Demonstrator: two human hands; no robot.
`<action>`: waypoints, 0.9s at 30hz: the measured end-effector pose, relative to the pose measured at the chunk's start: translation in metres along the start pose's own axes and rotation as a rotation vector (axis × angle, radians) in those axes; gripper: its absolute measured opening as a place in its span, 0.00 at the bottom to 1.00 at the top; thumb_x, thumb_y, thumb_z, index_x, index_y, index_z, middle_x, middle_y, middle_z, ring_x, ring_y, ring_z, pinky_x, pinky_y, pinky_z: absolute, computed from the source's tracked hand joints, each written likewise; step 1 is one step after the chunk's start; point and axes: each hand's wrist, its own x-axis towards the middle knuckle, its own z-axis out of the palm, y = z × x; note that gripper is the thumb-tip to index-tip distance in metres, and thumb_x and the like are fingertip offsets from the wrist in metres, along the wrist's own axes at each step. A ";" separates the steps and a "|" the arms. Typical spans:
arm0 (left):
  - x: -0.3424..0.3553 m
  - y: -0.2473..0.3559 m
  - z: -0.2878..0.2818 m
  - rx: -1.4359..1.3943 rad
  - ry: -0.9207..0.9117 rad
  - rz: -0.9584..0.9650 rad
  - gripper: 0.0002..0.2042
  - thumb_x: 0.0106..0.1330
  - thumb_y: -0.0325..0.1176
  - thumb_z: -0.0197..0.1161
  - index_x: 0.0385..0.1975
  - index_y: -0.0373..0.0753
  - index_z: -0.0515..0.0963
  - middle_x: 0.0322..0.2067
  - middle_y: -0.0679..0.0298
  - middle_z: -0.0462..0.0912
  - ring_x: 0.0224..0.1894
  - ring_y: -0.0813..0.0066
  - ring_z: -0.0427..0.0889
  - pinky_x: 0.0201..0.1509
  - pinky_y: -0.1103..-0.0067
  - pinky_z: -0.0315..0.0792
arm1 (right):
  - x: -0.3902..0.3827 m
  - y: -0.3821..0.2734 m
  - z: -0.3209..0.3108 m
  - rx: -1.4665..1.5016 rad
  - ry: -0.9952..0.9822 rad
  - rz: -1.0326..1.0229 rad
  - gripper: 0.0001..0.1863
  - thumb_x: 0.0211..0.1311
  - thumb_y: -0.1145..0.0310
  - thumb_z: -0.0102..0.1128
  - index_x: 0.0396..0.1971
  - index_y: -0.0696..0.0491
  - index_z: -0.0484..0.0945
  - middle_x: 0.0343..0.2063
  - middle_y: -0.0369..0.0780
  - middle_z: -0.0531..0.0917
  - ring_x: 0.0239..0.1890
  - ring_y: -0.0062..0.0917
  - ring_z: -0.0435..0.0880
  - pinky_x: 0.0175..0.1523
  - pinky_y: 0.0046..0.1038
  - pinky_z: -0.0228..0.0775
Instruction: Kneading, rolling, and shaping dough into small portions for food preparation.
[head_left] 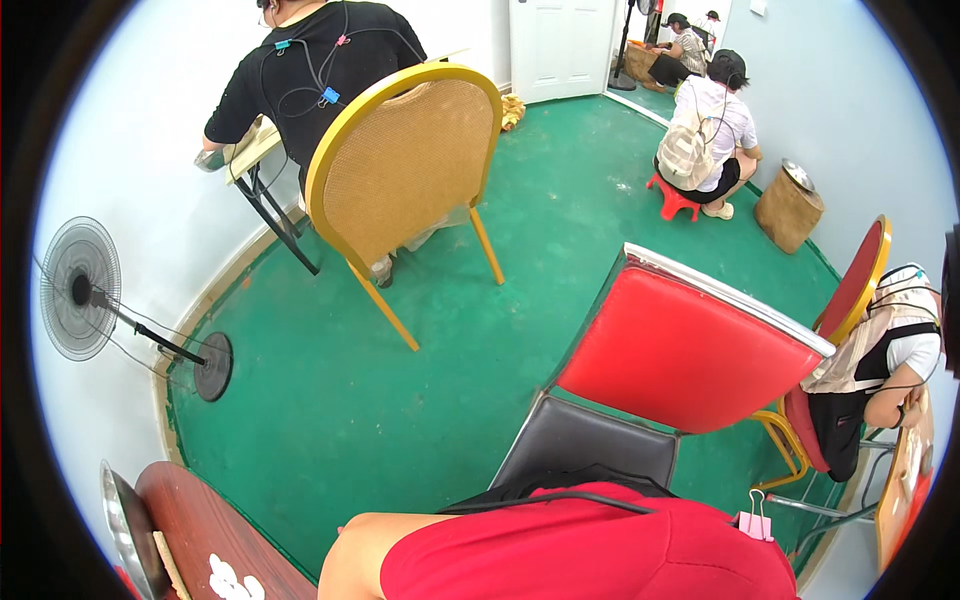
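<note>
Neither of my hands shows; both are outside the picture. A red shirt (pixel 580 550) fills the lower edge, and a bare arm (pixel 360 550) comes out of its sleeve and is cut off below. Beside that arm, at the lower left, stands a reddish-brown table (pixel 205 505). Several small white pieces (pixel 232 580) lie on it, next to a pale wooden stick (pixel 171 565) and a metal bowl (pixel 125 530) seen tilted at the rim. A pink binder clip (pixel 755 522) holds a black cable near the shirt's right side.
A chair with a red back (pixel 690 345) and black seat (pixel 585 445) stands just behind the shirt. A standing fan (pixel 82 288) is at the left wall. One person (pixel 340 60) sits behind a yellow-framed chair (pixel 405 165), another (pixel 710 130) on a red stool (pixel 673 200), a third (pixel 900 350) at right.
</note>
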 end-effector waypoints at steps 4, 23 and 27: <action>0.083 -0.076 -0.008 -0.364 -0.223 0.344 0.15 0.67 0.32 0.62 0.50 0.32 0.78 0.41 0.54 0.84 0.42 0.60 0.83 0.46 0.75 0.77 | 0.007 -0.004 0.006 0.036 -0.001 -0.001 0.21 0.48 0.49 0.60 0.31 0.53 0.85 0.33 0.45 0.85 0.36 0.41 0.83 0.34 0.56 0.67; 0.235 -0.049 0.067 -0.376 -0.357 0.637 0.19 0.66 0.35 0.63 0.53 0.31 0.76 0.44 0.52 0.82 0.46 0.57 0.81 0.49 0.72 0.75 | 0.037 0.004 -0.018 0.167 0.021 -0.036 0.17 0.46 0.53 0.62 0.27 0.52 0.84 0.30 0.45 0.84 0.28 0.38 0.85 0.21 0.49 0.75; 0.243 -0.035 0.080 -0.374 -0.371 0.666 0.20 0.65 0.35 0.63 0.53 0.31 0.75 0.45 0.52 0.81 0.46 0.56 0.80 0.50 0.71 0.75 | 0.016 -0.007 -0.040 0.130 0.018 -0.029 0.13 0.40 0.57 0.67 0.22 0.51 0.84 0.20 0.42 0.84 0.22 0.36 0.84 0.18 0.45 0.73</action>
